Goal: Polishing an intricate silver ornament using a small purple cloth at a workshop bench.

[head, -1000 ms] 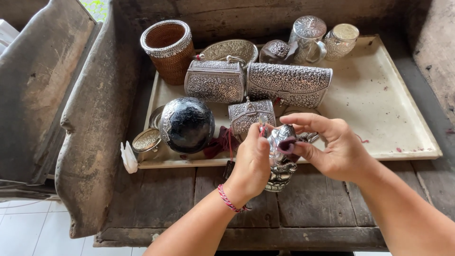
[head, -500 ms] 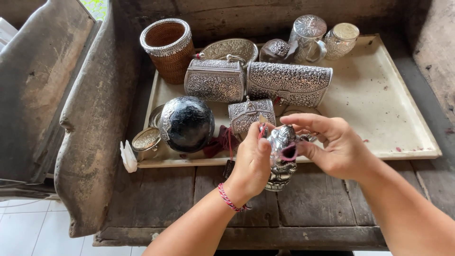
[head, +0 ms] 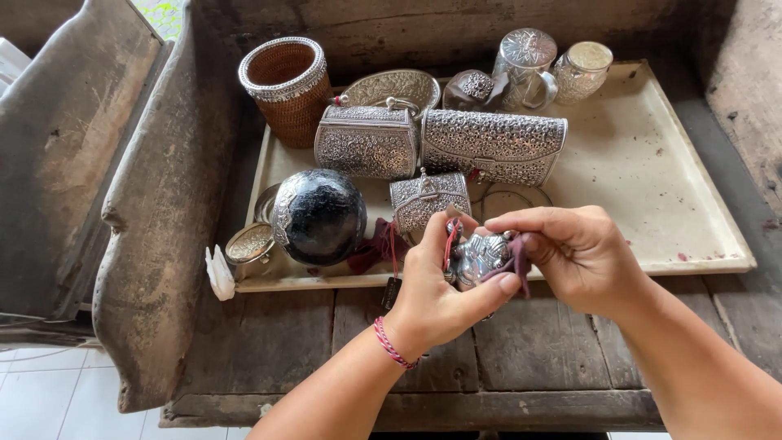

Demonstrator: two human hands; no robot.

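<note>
small embossed silver trinket [head: 481,258] clamped between left hand [head: 436,289] and right hand [head: 582,253], near edge of cream tray [head: 652,171] | maroon cloth scrap [head: 515,265] pinched against it — rubbing judged midway | other silver boxes [head: 493,145] untouched — presumably left

Both hands over the table's [head: 521,358] front edge, just in front of the tray [head: 652,163]. Left hand [head: 436,289] and right hand [head: 582,253] pinch a small silver piece [head: 479,257] with maroon cloth [head: 515,262]. Black ball [head: 322,216] on tray, left of the hands.
</note>
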